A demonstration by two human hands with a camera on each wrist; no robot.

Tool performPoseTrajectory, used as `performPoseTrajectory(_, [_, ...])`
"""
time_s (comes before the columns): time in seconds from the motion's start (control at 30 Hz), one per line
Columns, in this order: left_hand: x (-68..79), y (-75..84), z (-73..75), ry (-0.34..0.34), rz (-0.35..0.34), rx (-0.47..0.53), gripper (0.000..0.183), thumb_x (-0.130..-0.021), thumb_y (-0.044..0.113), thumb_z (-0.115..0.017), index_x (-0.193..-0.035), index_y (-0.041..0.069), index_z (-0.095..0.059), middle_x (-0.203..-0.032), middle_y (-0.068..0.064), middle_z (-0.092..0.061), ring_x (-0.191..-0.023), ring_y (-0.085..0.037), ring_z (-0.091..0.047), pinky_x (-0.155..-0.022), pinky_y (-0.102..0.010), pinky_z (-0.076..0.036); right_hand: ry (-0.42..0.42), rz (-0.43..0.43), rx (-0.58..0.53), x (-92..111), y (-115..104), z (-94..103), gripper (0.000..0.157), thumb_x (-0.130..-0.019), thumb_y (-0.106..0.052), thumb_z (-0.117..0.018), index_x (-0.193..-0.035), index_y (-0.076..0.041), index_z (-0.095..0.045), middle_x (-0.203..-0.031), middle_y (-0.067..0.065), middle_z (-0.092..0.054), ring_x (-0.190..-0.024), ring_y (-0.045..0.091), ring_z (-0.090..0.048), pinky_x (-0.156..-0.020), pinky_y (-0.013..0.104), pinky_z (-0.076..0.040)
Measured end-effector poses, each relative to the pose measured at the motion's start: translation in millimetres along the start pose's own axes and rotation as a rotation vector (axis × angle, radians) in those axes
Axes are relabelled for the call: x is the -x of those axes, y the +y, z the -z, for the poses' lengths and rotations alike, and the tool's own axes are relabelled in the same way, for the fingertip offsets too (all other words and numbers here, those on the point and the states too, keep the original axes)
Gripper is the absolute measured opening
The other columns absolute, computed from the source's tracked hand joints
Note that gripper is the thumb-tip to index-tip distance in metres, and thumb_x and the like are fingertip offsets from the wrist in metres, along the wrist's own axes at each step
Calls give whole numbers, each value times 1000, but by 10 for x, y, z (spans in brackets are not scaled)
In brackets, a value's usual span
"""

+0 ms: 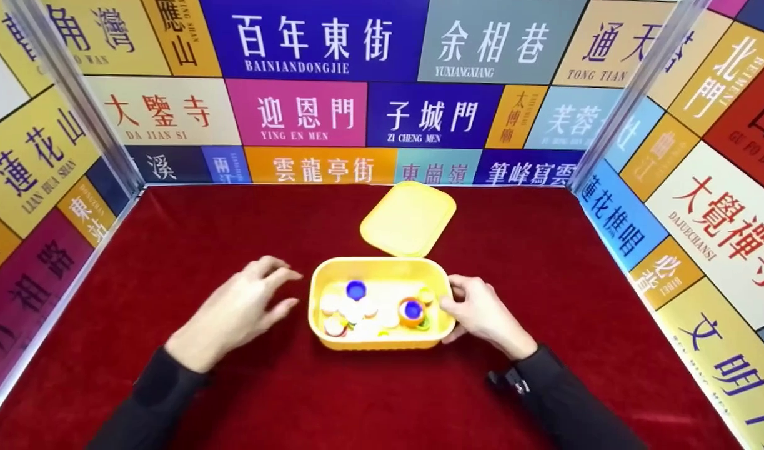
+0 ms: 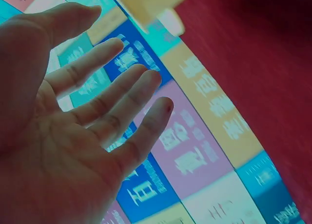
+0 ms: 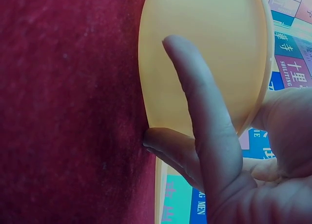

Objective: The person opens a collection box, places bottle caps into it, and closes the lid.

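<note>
A yellow plastic box point(image 1: 382, 344) stands uncovered on the red cloth, with several small pieces inside. Among them are a blue-purple round piece point(image 1: 356, 290), an orange piece with a blue-purple middle point(image 1: 411, 310) and pale pieces point(image 1: 357, 309) too bright to make out. My right hand point(image 1: 485, 312) grips the box's right end, thumb at the rim. In the right wrist view, fingers point(image 3: 204, 102) lie against the outer yellow wall point(image 3: 214, 19). Left of the box, my left hand point(image 1: 232, 306) hovers apart from it, holding nothing; its fingers are spread and slightly bent in the left wrist view.
Behind the box, a yellow lid point(image 1: 410, 219) lies on the red cloth point(image 1: 244, 231), close to the box's back rim. Panels with colourful printed signs point(image 1: 313, 37) enclose the table at the back and both sides, with metal posts point(image 1: 631, 94) at the corners.
</note>
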State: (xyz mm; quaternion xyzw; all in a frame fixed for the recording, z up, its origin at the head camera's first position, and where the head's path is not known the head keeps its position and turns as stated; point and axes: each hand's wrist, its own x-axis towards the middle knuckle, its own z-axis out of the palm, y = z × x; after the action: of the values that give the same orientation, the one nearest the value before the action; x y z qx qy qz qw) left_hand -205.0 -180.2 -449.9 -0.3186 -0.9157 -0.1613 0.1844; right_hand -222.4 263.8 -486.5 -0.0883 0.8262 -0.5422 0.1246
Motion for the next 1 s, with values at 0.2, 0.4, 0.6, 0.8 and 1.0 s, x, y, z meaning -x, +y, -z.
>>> performPoseTrajectory(0.2, [290,-244,83,-34,100,-9,37,-101,16,-92,-135,8,-81,-131,-18,-75,-118,-38,-76,-101,-54,-69,8,-6,7,4,-2,9,47,-106,-3,-62,-152,0,-70,-130,25,-85,-88,41,-89,-64,53,-73])
performPoseTrajectory(0.4, [600,-391,139,-164,234,-1,38,-102,21,-90,-137,9,-81,-135,-18,-74,-123,-40,-74,-102,-59,-67,2,-4,5,-2,2,12,46,-106,-3,-62,-151,-1,-70,-132,24,-84,-89,42,-89,-64,53,-73])
performPoseTrajectory(0.6, [846,-487,188,-240,328,30,45,-99,30,-94,-137,9,-81,-132,-17,-73,-122,-43,-73,-100,-62,-65,-1,-8,2,-1,2,13,47,-106,-4,-62,-153,-1,-69,-133,23,-84,-89,41,-89,-64,53,-73])
performPoseTrajectory(0.8, [1009,-549,249,-261,334,54,51,-93,38,-99,-132,10,-83,-123,-12,-76,-108,-31,-76,-96,-56,-65,6,-2,13,-7,9,7,50,-104,-2,-60,-153,0,-69,-132,22,-85,-87,40,-89,-63,54,-72])
performPoseTrajectory(1.0, [1077,-595,299,-289,320,88,53,-87,38,-103,-128,10,-84,-120,-9,-76,-104,-26,-76,-95,-49,-65,9,-1,13,-10,13,2,49,-104,-1,-60,-151,-1,-70,-133,22,-85,-88,40,-89,-63,54,-72])
